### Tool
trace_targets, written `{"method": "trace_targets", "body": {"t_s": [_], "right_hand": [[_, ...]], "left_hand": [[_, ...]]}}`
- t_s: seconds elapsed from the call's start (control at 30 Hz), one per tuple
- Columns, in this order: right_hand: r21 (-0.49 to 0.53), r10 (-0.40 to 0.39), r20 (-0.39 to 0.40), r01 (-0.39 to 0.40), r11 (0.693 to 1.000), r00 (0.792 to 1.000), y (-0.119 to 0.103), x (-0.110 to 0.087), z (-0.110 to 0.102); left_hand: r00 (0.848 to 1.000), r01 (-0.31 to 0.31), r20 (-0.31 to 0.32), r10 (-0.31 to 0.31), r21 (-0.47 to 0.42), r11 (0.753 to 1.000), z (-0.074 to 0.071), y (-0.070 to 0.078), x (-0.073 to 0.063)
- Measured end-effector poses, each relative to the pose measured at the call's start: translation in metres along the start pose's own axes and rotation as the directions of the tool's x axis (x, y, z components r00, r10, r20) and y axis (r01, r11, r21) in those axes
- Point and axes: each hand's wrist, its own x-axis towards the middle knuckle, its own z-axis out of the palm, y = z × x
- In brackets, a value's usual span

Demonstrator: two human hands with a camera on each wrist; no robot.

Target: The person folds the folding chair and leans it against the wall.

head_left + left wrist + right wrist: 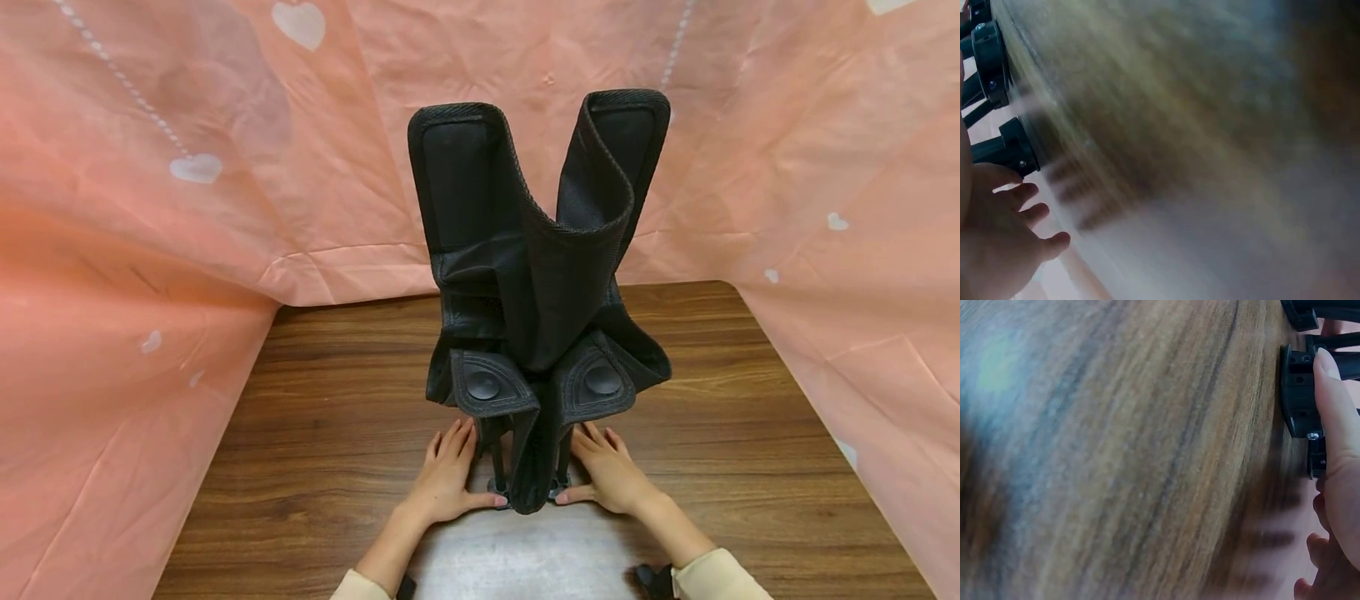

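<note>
A black folding camp chair [570, 292], partly folded, stands upright on the wood-grain table. Its fabric seat gathers at the top, with two flaps spread apart in a V and two corner patches with round studs in front. My left hand [448, 479] lies low at the left of the chair's legs, fingers extended and thumb at a front foot. On the other side my right hand [611, 477] mirrors it, thumb reaching a foot. Black plastic feet [991, 62] show beside the left hand in its wrist view. In the right wrist view, the thumb lies along a black foot [1297, 394].
The wood-grain table [337, 400] spreads around the chair, with a bright glare near its front. Pink cloth [135, 333] with white hearts hangs at the back and both sides. Dark straps show near both cream sleeves [716, 575].
</note>
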Motion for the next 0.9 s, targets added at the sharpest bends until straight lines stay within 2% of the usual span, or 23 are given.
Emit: {"method": "trace_targets", "body": {"t_s": [0.2, 0.37, 0.5, 0.7, 0.9], "right_hand": [[-0.040, -0.043, -0.018, 0.042, 0.998, 0.999, -0.001, 0.000, 0.001], [-0.059, -0.081, -0.054, 0.078, 0.995, 0.995, -0.002, 0.000, 0.003], [-0.063, -0.086, -0.090, 0.080, 0.995, 0.992, -0.001, 0.000, 0.009], [-0.055, -0.093, -0.151, 0.085, 0.995, 0.984, -0.002, -0.002, 0.015], [-0.054, -0.062, -0.157, 0.055, 0.997, 0.986, -0.003, -0.003, 0.018]], "left_hand": [[0.994, 0.045, 0.103, -0.046, 0.004, 0.999, 0.001, 0.006, -0.002], [0.995, 0.049, 0.093, -0.047, -0.015, 0.999, 0.002, 0.008, -0.002], [0.997, 0.029, 0.078, -0.026, -0.035, 0.999, 0.002, 0.009, -0.002], [0.996, 0.018, 0.084, -0.017, -0.011, 1.000, 0.004, 0.011, -0.001], [0.997, 0.010, 0.078, -0.012, 0.021, 1.000, 0.003, 0.016, 0.001]]}}
